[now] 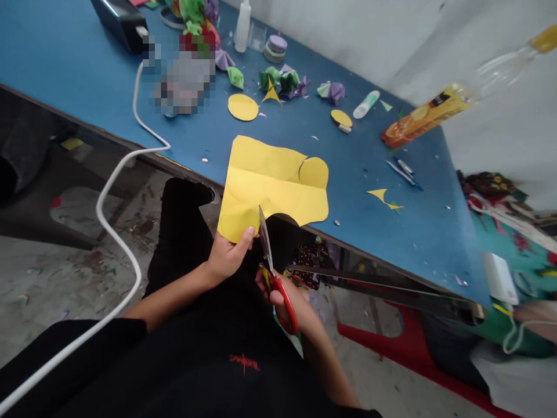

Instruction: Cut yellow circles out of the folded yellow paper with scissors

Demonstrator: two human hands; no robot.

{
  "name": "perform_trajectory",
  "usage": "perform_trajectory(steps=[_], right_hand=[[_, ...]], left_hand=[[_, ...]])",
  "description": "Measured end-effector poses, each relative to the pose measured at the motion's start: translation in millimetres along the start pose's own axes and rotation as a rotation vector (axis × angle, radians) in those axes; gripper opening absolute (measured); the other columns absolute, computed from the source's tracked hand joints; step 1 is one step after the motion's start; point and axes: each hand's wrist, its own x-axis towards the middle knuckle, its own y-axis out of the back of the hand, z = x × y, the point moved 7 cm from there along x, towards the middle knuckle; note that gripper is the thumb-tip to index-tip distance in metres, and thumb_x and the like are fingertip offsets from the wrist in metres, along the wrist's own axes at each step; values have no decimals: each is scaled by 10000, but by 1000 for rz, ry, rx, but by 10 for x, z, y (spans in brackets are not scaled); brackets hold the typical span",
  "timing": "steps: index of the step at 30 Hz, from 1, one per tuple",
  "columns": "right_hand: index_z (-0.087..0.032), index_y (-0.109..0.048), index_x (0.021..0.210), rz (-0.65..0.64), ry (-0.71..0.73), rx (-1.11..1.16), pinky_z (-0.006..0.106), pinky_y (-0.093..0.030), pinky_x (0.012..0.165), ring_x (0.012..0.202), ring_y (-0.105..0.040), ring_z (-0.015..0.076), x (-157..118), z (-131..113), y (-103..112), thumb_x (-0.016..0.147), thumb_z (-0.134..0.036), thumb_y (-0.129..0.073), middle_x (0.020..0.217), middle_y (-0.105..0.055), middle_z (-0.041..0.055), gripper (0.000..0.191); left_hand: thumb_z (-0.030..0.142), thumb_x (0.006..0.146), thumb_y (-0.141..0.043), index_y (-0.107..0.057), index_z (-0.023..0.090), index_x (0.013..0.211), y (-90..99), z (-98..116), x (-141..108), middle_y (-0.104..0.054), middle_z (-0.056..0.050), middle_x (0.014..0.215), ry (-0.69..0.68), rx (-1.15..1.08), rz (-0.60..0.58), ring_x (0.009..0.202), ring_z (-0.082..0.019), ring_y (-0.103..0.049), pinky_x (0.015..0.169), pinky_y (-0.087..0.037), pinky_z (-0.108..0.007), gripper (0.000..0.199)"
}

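My left hand (231, 255) pinches the lower left edge of a folded sheet of yellow paper (278, 191), thumb on top. Round outlines show on the sheet, and a curved piece is gone from its near edge. In my right hand (287, 296) is a pair of scissors (285, 305) with red handles. Their blades point up at the paper beside my left thumb, touching its cut edge. A yellow paper circle (242, 107) lies flat on the blue table (191, 136) beyond the sheet.
Crumpled green and purple paper (285, 81) lies at the back. A tilted bottle (429, 116), a glue stick (366, 104), pens (404, 173) and yellow scraps (385, 198) are at the right. A white cable (122, 244) hangs across the left. A red chair (409, 342) stands lower right.
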Motion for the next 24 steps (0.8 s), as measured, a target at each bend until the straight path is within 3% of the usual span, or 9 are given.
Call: perform_trajectory(steps=[8,24], right_hand=[[-194,-549,929,55,-12,-7,242,-372,480,596,-442,149,46,55,-35,661,-978,-175,772,-504,22,909],[-224,-468,765,170,-2,-58,264,-325,489,527,-448,160,35,54,-68,706,-964,-150,614,-469,-8,808]], left_hand=[[476,875,-608,-538,184,587,-13,32,15,-510,27,515,28,8,-3,468,-88,-472,501,-434,-227,416],[415,895,-583,-539,180,593,36,-7,27,-495,35,507,28,-27,12,446,-73,-435,455,-388,-214,385]])
